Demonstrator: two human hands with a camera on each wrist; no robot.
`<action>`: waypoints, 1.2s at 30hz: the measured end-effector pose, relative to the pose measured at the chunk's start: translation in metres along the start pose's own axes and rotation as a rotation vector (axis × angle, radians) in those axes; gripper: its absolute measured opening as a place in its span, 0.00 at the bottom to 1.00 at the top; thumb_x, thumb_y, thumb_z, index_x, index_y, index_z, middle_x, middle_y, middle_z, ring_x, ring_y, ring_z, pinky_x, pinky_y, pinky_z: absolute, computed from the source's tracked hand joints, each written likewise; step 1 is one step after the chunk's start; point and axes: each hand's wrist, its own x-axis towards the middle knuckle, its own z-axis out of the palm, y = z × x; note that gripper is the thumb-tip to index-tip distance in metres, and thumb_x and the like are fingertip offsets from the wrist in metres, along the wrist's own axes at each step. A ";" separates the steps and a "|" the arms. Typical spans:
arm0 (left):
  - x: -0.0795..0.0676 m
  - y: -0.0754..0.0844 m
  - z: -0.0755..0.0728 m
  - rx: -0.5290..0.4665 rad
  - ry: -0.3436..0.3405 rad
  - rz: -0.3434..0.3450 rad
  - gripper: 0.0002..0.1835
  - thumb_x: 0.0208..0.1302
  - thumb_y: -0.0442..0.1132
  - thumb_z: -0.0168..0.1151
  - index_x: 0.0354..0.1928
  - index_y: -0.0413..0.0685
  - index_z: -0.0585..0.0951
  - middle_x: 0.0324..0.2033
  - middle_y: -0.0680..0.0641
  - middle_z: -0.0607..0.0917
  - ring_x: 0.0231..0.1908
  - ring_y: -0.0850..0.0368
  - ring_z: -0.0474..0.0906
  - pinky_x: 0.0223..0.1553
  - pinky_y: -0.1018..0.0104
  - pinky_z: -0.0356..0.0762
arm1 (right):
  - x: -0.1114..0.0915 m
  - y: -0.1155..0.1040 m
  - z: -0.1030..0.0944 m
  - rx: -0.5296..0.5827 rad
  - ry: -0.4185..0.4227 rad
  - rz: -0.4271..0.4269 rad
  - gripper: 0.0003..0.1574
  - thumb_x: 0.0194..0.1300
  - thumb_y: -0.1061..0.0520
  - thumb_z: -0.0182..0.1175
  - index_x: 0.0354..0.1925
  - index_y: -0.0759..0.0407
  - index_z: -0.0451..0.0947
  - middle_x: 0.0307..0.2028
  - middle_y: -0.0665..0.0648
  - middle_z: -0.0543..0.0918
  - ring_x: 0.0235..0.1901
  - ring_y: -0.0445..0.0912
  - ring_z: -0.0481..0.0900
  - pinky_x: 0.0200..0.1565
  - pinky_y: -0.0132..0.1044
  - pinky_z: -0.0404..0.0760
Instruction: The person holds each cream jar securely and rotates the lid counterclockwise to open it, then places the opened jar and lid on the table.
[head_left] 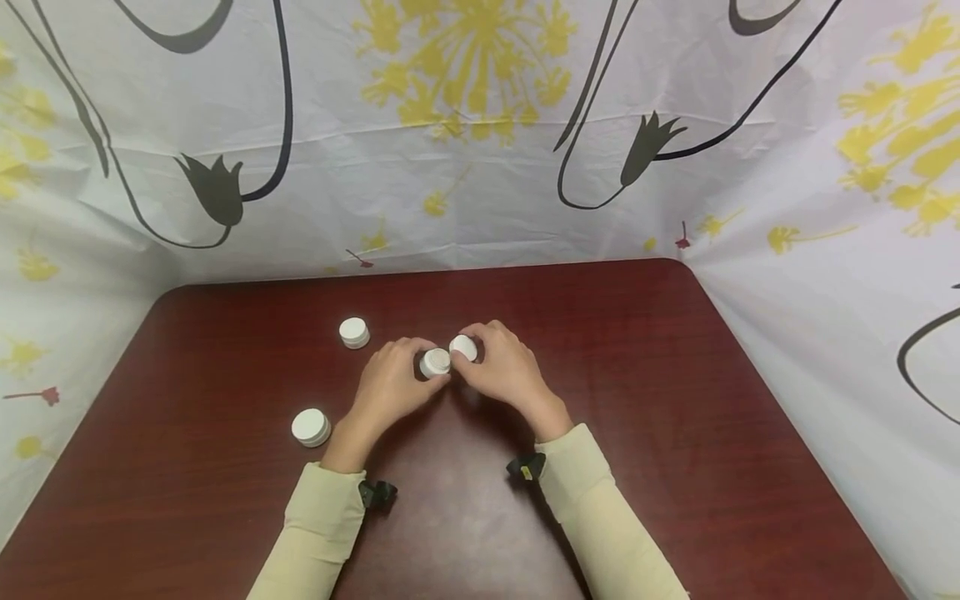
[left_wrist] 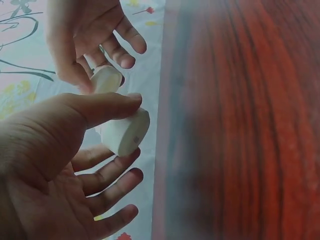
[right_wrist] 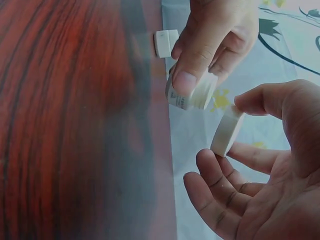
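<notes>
My left hand [head_left: 392, 377] grips a small white jar [head_left: 435, 362] between thumb and fingers, close over the middle of the table. In the right wrist view the jar [right_wrist: 181, 96] shows small print on its side and a bare, narrower neck. Just to its right, my right hand [head_left: 504, 360] pinches a round white lid [head_left: 463, 347] by its edge. The lid [right_wrist: 227, 131] is apart from the jar and tilted in the right wrist view, its other fingers spread loosely below. The left wrist view has the jar [left_wrist: 127, 131] under my left thumb.
Two more white lidded jars stand on the dark red table [head_left: 637, 375]: a farther jar [head_left: 354, 332] left of my hands and a nearer jar [head_left: 311, 427] beside my left forearm. A patterned white cloth [head_left: 450, 200] hangs behind the table and along its sides.
</notes>
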 end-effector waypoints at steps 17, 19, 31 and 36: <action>0.002 -0.007 0.009 0.029 -0.027 -0.020 0.25 0.59 0.50 0.79 0.56 0.49 0.87 0.50 0.43 0.90 0.54 0.41 0.85 0.55 0.41 0.75 | 0.004 0.012 0.001 0.098 -0.084 0.038 0.22 0.62 0.48 0.76 0.52 0.54 0.87 0.39 0.50 0.93 0.41 0.42 0.91 0.48 0.47 0.84; 0.001 -0.007 0.009 0.036 -0.029 -0.029 0.25 0.60 0.51 0.79 0.56 0.49 0.87 0.49 0.44 0.91 0.53 0.42 0.86 0.54 0.41 0.74 | 0.004 0.014 0.002 0.113 -0.099 0.052 0.22 0.61 0.49 0.77 0.52 0.53 0.87 0.40 0.51 0.93 0.42 0.42 0.91 0.49 0.47 0.84; 0.002 -0.010 0.010 0.044 -0.051 -0.046 0.25 0.60 0.53 0.78 0.55 0.49 0.88 0.51 0.44 0.91 0.56 0.41 0.84 0.56 0.41 0.73 | 0.007 0.020 0.007 0.075 -0.134 0.067 0.25 0.61 0.51 0.78 0.56 0.52 0.87 0.41 0.51 0.92 0.42 0.44 0.89 0.46 0.45 0.83; 0.002 -0.011 0.011 0.037 -0.056 -0.043 0.25 0.60 0.52 0.78 0.56 0.49 0.88 0.51 0.44 0.91 0.57 0.41 0.84 0.57 0.40 0.73 | 0.007 0.021 0.009 0.034 -0.141 0.083 0.22 0.60 0.50 0.78 0.51 0.53 0.87 0.40 0.50 0.90 0.40 0.43 0.87 0.45 0.44 0.82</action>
